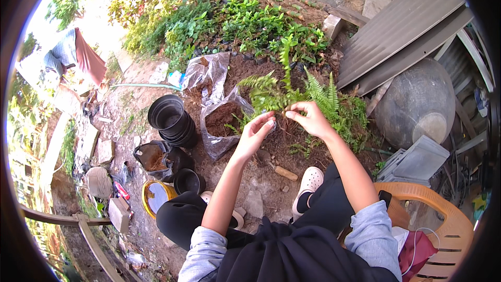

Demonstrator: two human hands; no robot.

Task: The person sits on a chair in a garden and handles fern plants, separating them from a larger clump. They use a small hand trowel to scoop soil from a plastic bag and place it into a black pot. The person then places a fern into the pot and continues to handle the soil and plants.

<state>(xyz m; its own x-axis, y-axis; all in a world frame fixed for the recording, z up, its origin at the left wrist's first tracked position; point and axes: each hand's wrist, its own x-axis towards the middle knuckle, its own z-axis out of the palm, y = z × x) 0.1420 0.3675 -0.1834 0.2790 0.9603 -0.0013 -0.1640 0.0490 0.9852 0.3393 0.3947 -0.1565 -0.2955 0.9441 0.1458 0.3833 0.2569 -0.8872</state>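
Observation:
My right hand (309,118) pinches the base of a small fern (287,96) between thumb and fingertips, its green fronds rising above the fingers. Thin brown roots hang below that grip. Just left of it, my left hand (256,133) has thumb and fingertips close together; whether they hold something is unclear. Under the hands lies dark soil with a clump of ferns (349,119) to the right. A clear plastic bag (219,147) of brown soil stands open beside my left hand. Nearer my feet lies a hand trowel with a wooden handle (286,173).
Stacked black plastic pots (167,111), a black bag of soil (154,156), a single pot (189,181) and a yellow-rimmed bucket (148,205) stand left. Potted seedlings (254,19) fill the back. A large clay jar (417,98), grey tiles (420,158) and an orange plastic chair (450,239) are right.

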